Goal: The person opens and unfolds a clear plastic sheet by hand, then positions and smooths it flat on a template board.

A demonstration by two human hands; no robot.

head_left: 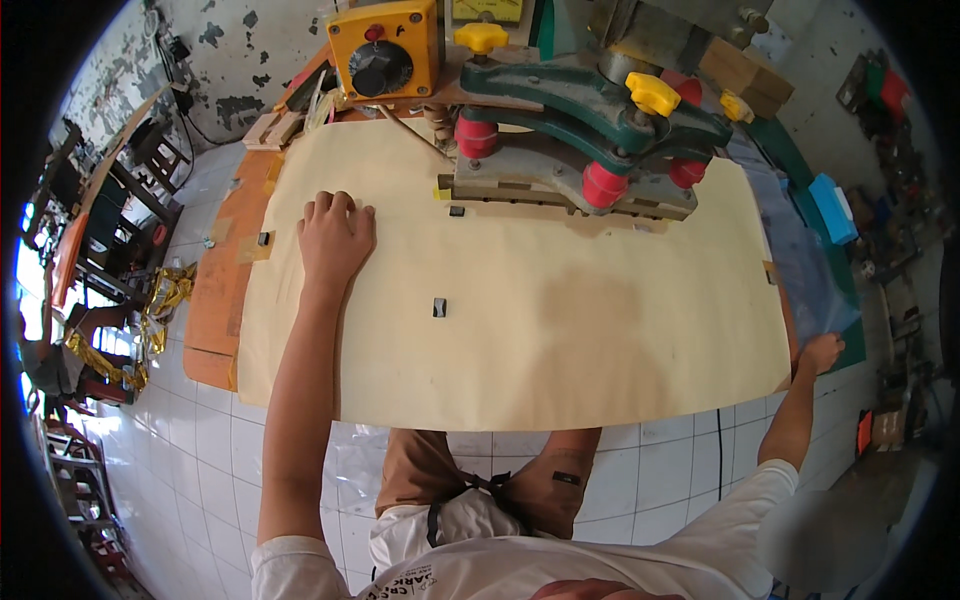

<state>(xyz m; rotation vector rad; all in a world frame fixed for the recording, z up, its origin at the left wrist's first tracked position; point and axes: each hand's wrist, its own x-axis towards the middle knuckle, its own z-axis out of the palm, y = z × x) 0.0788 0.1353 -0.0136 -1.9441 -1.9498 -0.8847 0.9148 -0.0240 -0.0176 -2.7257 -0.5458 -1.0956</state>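
Nearest: right hand (825, 353) at the worktop's near right corner, fingers curled at the near end of the clear film (800, 240). Looks like a pinch on the film; can't tell for sure. Film lies along the right edge, just beside the cream sheet (400, 370), which covers most of the worktop (215, 310) and reaches its near edge. Left hand (337, 235) rests on the sheet toward the left edge, palm down, fingers bent under, nothing seen in it; can't tell if they're pressed together.

Doing it well, my read: left hand light but steady so the sheet doesn't slide or crease; right hand takes the film by its end, lifts rather than drags; fingers well out from under the press (540, 97).

Surface: sheet lies mostly flat, shadow on its right half. Small dark tabs (440, 307) sit on it, mid-left. Bare orange-brown wood along the left edge. Press stands over the far edge, yellow knobs (653, 94), red cushions (604, 185). Control box (385, 45) at far left, yellow, black dial. Blue box (833, 208) past the right edge.

Room: white tiled floor (200, 440), gold foil (170, 290) and stool (160, 155) off left, flaking wall (230, 40) behind.
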